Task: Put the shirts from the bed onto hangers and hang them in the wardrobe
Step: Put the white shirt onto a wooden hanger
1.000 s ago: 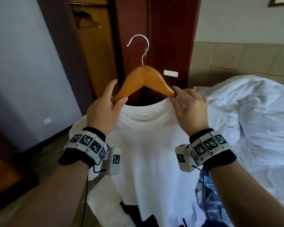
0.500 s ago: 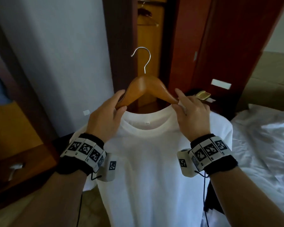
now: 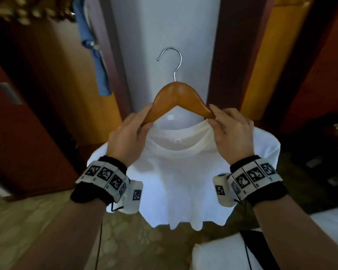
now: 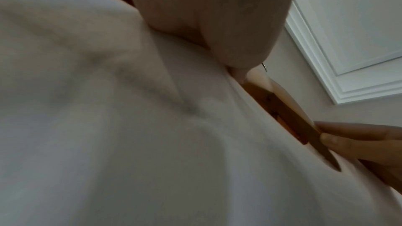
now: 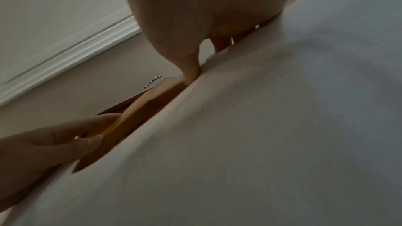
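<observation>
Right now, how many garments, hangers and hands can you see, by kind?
White shirts: 1
Blue garments hanging at upper left: 1
Wooden hangers: 1
Hands, left hand and right hand: 2
Total: 5

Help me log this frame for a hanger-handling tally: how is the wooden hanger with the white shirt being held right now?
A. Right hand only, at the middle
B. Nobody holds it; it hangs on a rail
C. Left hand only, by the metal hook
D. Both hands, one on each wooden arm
D: the left hand and the right hand each pinch one arm of the wooden hanger, with the white shirt draped below and the metal hook free.
</observation>
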Motion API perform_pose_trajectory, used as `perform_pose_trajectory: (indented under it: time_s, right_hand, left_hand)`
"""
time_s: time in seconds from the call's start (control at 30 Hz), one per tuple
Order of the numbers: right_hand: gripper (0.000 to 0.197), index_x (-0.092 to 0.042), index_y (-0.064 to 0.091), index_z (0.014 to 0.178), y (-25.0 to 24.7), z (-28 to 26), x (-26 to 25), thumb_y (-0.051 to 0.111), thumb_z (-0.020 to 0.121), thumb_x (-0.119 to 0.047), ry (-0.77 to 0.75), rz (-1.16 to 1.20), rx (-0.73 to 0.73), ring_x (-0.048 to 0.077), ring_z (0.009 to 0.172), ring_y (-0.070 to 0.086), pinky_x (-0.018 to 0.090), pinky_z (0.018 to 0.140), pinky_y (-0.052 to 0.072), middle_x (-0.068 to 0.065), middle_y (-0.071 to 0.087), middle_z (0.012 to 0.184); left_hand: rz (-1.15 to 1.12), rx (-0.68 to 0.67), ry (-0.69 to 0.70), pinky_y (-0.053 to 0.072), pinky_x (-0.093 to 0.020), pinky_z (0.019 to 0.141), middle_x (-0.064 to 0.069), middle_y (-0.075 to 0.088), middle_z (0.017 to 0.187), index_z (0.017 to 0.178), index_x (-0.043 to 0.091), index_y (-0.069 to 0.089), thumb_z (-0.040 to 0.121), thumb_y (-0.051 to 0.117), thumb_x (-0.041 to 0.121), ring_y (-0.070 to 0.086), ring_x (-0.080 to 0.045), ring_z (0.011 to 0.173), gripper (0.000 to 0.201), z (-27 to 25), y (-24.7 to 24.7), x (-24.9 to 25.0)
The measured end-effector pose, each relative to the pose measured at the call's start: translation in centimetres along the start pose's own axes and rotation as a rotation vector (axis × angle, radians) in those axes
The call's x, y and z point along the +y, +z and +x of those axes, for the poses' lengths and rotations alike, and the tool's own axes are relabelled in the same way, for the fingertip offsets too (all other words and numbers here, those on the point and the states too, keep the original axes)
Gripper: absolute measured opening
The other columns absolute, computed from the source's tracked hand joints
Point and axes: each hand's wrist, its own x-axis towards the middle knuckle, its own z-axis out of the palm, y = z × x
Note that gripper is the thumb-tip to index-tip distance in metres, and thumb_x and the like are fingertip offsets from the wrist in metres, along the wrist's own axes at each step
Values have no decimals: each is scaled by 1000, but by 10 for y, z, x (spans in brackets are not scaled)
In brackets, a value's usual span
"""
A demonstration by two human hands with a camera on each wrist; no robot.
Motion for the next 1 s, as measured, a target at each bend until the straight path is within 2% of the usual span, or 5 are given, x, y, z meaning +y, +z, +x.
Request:
perform_pose_trajectory:
  time_s: [0.1, 0.3, 0.53, 0.7, 1.0]
  right_hand:
    - [39, -20, 64, 124, 26, 16, -19, 51, 90, -31, -46, 105, -29, 32, 88, 60, 43, 80, 38, 8, 63, 98]
    - [39, -19, 65, 124, 70, 46, -69, 53, 88, -29, -141, 349, -72, 31, 92, 59, 41, 82, 37, 9, 63, 94]
    - [46, -15, 67, 121, 122, 56, -122, 46, 86, -36, -197, 532, -97, 35, 87, 62, 54, 82, 49, 11, 64, 90]
    - [48, -13, 68, 120, 174, 63, -164, 42, 87, -37, -246, 536, -102, 32, 80, 61, 42, 77, 48, 8, 62, 86]
    - [44, -12, 68, 119, 291, 110, -250, 49, 87, -34, -233, 517, -75, 29, 73, 60, 46, 70, 52, 8, 61, 84]
  left_hand:
    - [73, 71, -6, 51, -40, 76, -7, 63, 114, 144, 28, 43, 98, 46, 31, 61, -29, 95, 47, -4, -28, -14]
    - [250, 171, -114, 37, -25, 74, -3, 61, 116, 145, 29, 42, 99, 51, 27, 57, -21, 97, 47, -8, -86, -36]
    - [345, 210, -214, 44, -33, 77, -2, 62, 111, 145, 30, 41, 99, 52, 26, 59, -23, 98, 48, -17, -125, -78]
    - [323, 223, -262, 40, -30, 83, -4, 62, 123, 144, 28, 43, 98, 54, 24, 58, -24, 107, 48, -14, -144, -139]
    - [288, 208, -223, 37, -27, 81, 0, 62, 120, 145, 29, 41, 98, 52, 27, 57, -20, 105, 48, 47, -182, -294]
